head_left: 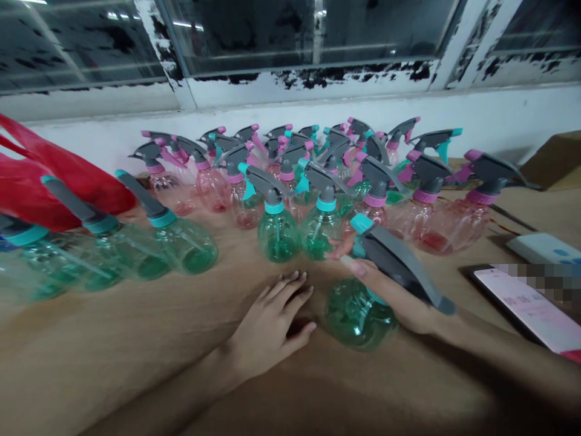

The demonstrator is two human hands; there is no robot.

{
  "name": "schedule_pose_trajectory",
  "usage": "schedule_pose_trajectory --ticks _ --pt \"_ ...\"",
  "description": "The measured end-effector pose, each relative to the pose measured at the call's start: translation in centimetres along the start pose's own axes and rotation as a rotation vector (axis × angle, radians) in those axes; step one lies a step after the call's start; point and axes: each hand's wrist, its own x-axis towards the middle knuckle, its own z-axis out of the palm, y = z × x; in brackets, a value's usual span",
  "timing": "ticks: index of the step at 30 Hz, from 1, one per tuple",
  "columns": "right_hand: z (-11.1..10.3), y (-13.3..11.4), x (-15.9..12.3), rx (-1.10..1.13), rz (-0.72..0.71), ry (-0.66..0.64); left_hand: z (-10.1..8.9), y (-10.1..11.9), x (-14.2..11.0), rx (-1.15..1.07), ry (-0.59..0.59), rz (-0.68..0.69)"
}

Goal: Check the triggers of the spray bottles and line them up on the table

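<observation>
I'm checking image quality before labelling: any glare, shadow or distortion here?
Head view: light streaks reflect in the dark window; head view: bottles toward the left edge look stretched and slanted; head view: shadow shows beside the left hand; head view: a mosaic hides part of the phone.

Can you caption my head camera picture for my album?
The right hand holds a green spray bottle, the left hand lies on the table, pink and green bottles behind.
</observation>
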Motion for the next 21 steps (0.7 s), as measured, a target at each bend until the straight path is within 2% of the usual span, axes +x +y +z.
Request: schedule_pose_trajectory --ticks 7,21 --pt "0.17 -0.36 0.26 0.059 -0.006 0.042 -0.22 0.06 0.03 0.000 -0.016 -0.003" --pt "0.22 -0.50 0.26 0.094 -0.001 0.044 -0.19 0.09 0.06 0.002 -0.007 -0.009"
